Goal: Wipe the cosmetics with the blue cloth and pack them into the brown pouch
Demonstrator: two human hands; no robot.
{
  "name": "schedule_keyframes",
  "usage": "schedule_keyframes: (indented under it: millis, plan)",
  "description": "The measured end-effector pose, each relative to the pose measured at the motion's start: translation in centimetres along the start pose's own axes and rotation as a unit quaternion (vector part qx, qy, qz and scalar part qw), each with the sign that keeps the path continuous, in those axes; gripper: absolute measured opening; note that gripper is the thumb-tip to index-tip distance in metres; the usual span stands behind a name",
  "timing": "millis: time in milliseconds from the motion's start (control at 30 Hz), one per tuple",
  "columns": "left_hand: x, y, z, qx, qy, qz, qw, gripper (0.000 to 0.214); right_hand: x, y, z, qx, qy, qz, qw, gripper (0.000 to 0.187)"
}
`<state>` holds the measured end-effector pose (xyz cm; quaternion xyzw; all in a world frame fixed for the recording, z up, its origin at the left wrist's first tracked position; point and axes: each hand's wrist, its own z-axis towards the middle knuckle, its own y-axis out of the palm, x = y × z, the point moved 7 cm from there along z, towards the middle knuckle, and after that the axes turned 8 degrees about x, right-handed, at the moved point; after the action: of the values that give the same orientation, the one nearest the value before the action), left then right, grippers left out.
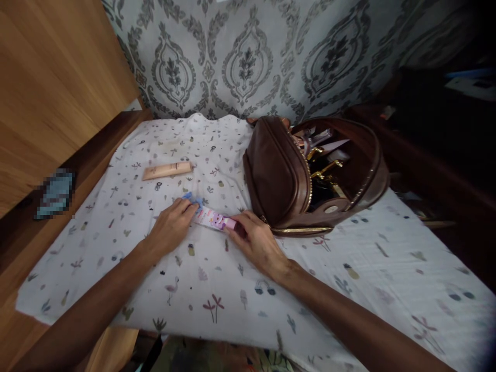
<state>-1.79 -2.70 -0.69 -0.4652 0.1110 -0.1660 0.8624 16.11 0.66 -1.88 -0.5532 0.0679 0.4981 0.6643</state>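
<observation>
Tube (pixel 211 218) lies crosswise, cap (pixel 231 223) rightward

Smooth plastic-looking tube (pixel 211 218) — matt cloth cover (pixel 240 294) — glossy leather-look bag (pixel 273 170)

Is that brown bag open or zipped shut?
Open: the bag has its zip undone, the two edges well apart, with gold-coloured items showing inside.

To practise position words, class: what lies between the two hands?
In the head view, the tube spans from the left hand to the right hand, with crumpled blue material at its left-hand end.
</observation>
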Motion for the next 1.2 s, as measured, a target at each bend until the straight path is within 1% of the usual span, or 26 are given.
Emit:
schedule_keyframes:
  millis: [67,133,200,233,300,367,400,467,533,633,667,700,767,800,900,1000,1100,1200]
  plan:
    - [-0.3,-0.8,0.2,0.041,-0.032,-0.033,0.998,0.029,0.1,0.1,0.0,0.001,-0.004,0.005,1.0,0.012]
    - [0.0,-1.9,0.4,0.087,-0.053,-0.095,0.99,0.028,0.1,0.2,-0.1,0.003,-0.009,0.012,1.0,0.011]
    - [1.1,-2.9,0.8,0.119,-0.038,-0.162,0.979,0.032,0.0,0.2,-0.3,0.011,-0.026,0.011,1.0,0.01]
    - [2.0,-3.2,1.0,0.12,-0.017,-0.191,0.974,0.036,-0.2,0.2,-0.4,0.018,-0.042,0.005,0.999,0.01]
    - [4.1,-3.3,1.3,0.095,0.043,-0.22,0.97,0.043,-0.7,0.1,-0.6,0.033,-0.08,-0.019,0.996,0.009]
    - [5.6,-2.7,1.4,0.047,0.094,-0.205,0.973,0.045,-1.2,0.0,-0.9,0.046,-0.114,-0.045,0.991,0.008]
    - [5.9,-2.2,1.4,0.022,0.106,-0.186,0.977,0.044,-1.4,-0.1,-1.0,0.049,-0.128,-0.051,0.989,0.011]
    - [5.6,-1.3,1.3,-0.017,0.108,-0.147,0.983,0.04,-1.8,-0.1,-1.1,0.048,-0.147,-0.052,0.987,0.019]
    - [4.6,-0.7,1.2,-0.048,0.093,-0.134,0.986,0.036,-2.0,0.0,-1.2,0.042,-0.152,-0.044,0.986,0.023]
    - [3.1,-0.3,1.0,-0.077,0.067,-0.15,0.983,0.034,-1.5,0.2,-1.0,0.042,-0.113,-0.049,0.991,0.013]
    - [2.8,-0.3,1.0,-0.083,0.063,-0.157,0.982,0.035,-1.3,0.3,-1.0,0.043,-0.096,-0.054,0.993,0.015]
    - [2.7,-0.2,0.9,-0.087,0.061,-0.163,0.981,0.036,-1.0,0.4,-0.9,0.04,-0.082,-0.057,0.994,0.021]
    - [2.7,0.0,0.9,-0.09,0.058,-0.166,0.98,0.038,-0.7,0.7,-0.7,0.024,-0.071,-0.058,0.995,0.03]
    - [2.8,0.1,0.9,-0.089,0.054,-0.165,0.981,0.038,-0.6,0.9,-0.6,0.015,-0.072,-0.056,0.996,0.031]
    - [3.0,0.2,0.8,-0.08,0.054,-0.153,0.983,0.036,-0.5,1.0,-0.4,-0.004,-0.072,-0.047,0.996,0.029]
    - [3.0,0.0,0.8,-0.064,0.076,-0.14,0.985,0.034,-0.6,1.0,-0.4,-0.009,-0.067,-0.03,0.997,0.027]
    - [2.3,-0.3,0.6,-0.063,0.084,-0.134,0.985,0.036,-0.8,0.8,-0.6,-0.009,-0.064,-0.018,0.998,0.027]
    - [1.1,-0.4,0.5,-0.063,0.08,-0.138,0.985,0.036,-0.8,0.5,-0.7,-0.007,-0.056,0.006,0.998,0.025]
